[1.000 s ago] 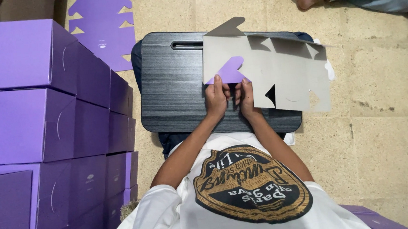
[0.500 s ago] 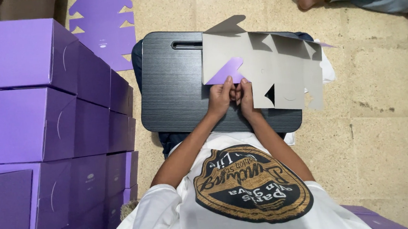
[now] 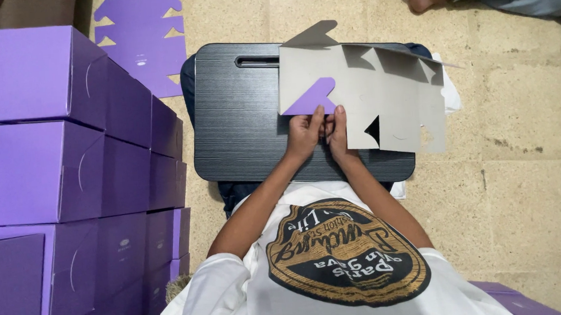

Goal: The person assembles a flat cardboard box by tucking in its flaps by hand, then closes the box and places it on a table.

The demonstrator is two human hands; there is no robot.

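Your left hand [image 3: 303, 136] and right hand [image 3: 338, 133] sit side by side at the near edge of the flat cardboard box blank [image 3: 369, 97], which lies grey side up on the black lap desk [image 3: 237, 114]. Both hands close on that near edge, fingers pinching the card just below the purple flap [image 3: 312, 98] that is folded over onto the grey face. The blank spreads away from your grip, toward the far edge of the desk and past its right edge; its long axis runs across the desk, left to right, so most of the sheet lies to the right of your hands. Your left hand is the nearer one to the purple flap; your right hand is nearer the dark notch in the blank.

Against the earlier frames, the purple flap lies flatter and shows more of its face, and your hands have shifted slightly along the edge. Stacked purple boxes [image 3: 47, 162] stand left of the desk.
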